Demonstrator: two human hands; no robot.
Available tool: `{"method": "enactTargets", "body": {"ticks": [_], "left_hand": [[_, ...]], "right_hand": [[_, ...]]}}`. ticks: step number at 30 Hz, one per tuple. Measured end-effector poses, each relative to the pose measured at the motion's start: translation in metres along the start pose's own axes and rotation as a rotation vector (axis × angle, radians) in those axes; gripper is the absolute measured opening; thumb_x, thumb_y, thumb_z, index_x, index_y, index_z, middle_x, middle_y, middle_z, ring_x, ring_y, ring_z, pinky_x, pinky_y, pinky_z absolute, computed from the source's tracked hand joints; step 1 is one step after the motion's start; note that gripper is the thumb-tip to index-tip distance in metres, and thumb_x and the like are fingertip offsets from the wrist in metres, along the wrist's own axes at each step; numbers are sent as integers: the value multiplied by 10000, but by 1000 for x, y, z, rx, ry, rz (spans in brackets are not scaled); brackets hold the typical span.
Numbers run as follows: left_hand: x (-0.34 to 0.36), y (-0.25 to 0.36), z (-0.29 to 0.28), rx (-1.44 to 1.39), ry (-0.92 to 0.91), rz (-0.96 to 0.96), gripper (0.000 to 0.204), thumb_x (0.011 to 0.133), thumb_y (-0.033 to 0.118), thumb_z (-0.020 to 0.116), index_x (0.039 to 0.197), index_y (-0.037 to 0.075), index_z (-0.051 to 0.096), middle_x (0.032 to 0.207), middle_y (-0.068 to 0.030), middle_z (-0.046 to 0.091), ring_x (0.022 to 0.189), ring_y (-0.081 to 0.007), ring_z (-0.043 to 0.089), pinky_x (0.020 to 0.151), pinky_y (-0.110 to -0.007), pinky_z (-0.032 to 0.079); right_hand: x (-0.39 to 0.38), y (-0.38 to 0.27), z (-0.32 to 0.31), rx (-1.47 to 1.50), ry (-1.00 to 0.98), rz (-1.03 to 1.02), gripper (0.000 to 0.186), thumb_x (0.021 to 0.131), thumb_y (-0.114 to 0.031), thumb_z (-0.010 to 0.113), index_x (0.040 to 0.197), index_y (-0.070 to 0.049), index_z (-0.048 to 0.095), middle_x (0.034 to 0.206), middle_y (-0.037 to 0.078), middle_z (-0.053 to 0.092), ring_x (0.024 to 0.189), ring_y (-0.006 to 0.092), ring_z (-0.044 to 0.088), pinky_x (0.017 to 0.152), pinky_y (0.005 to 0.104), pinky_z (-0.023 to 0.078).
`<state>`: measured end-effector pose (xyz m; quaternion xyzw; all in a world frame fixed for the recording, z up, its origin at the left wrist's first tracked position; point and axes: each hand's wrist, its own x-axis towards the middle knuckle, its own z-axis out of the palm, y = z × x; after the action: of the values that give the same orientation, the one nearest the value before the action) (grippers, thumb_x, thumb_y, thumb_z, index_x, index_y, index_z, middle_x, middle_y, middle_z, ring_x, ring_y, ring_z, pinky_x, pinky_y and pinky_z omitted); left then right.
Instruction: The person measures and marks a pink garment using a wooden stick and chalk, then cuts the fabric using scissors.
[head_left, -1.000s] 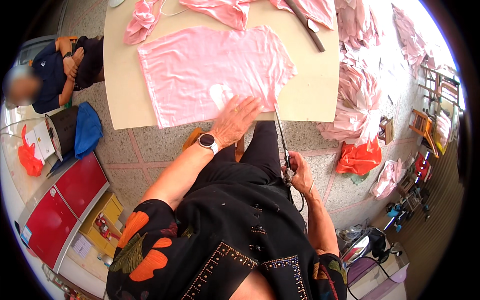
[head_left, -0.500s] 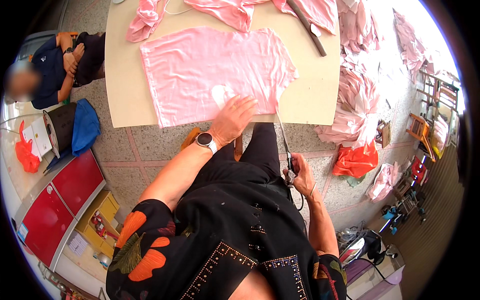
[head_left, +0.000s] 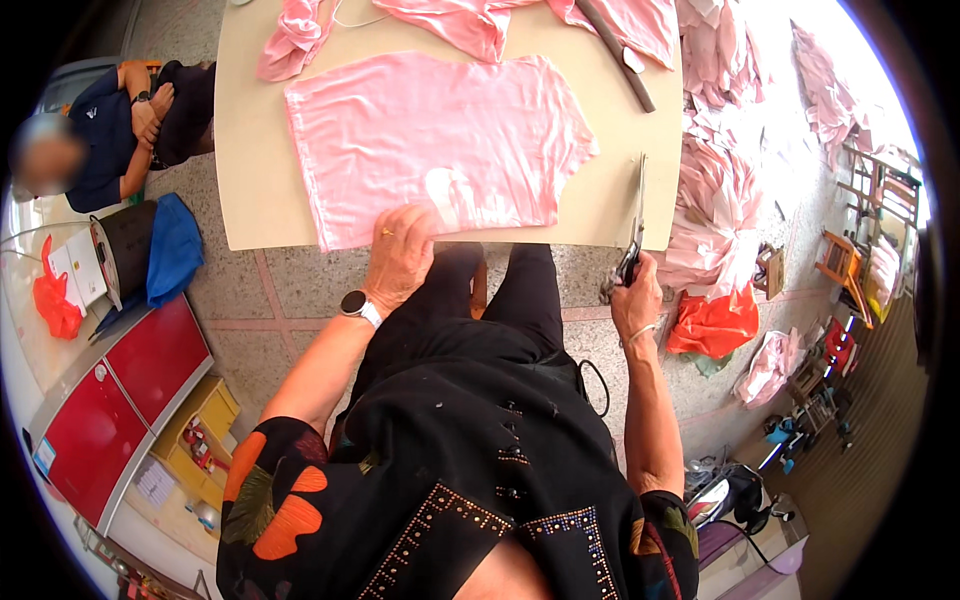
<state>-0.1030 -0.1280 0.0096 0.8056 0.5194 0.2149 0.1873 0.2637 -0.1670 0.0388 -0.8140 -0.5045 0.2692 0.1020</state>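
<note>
The left hand (head_left: 400, 252) lies flat, fingers spread, pressing the near hem of a pale pink knit T-shirt (head_left: 440, 140) that is spread flat on the beige rectangular tabletop (head_left: 250, 200) just beyond the fingers. The right hand (head_left: 636, 296) is closed around the dark handles of long steel tailor's shears (head_left: 634, 225), whose blades point away from the wrist over the table's near right corner, just beside the shirt's sleeve. A heap of pink garments (head_left: 715, 215) lies to the right of that hand, with an orange plastic bag (head_left: 715, 325) near it.
</note>
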Motion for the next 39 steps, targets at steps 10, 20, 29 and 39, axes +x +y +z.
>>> {"method": "enactTargets", "body": {"ticks": [10,20,29,39], "left_hand": [[-38,-30,-33,111,-54,-100,447,773,-16,693,1202,40,580,1267,-117,540,1218,-325,509,1064,-471,384],[-54,-56,-53,189,-18,-132,416,776,-90,612,1177,16,584,1231,-132,550,1205,-352,511,1068,-468,398],[-51,-68,-70,218,-68,-120,341,828,-68,587,1163,-5,585,1186,-140,588,1179,-318,560,1079,-466,412],[-31,-81,-85,9,-43,-378,136,939,0,535,1068,40,552,936,-171,650,912,-391,620,817,-470,487]], "right_hand": [[39,-25,9,-187,-103,20,640,847,-129,674,1383,-15,343,1069,315,642,961,489,644,836,533,506],[39,-70,1,72,-147,-496,312,835,-60,674,1139,-64,606,1186,153,585,1055,370,616,897,449,509],[60,-74,45,42,-311,-730,147,865,-43,653,1011,-21,648,1156,138,578,984,371,627,851,419,518],[69,-75,48,134,-319,-656,115,876,-48,618,982,-9,641,1034,152,600,868,366,641,772,423,521]]}}
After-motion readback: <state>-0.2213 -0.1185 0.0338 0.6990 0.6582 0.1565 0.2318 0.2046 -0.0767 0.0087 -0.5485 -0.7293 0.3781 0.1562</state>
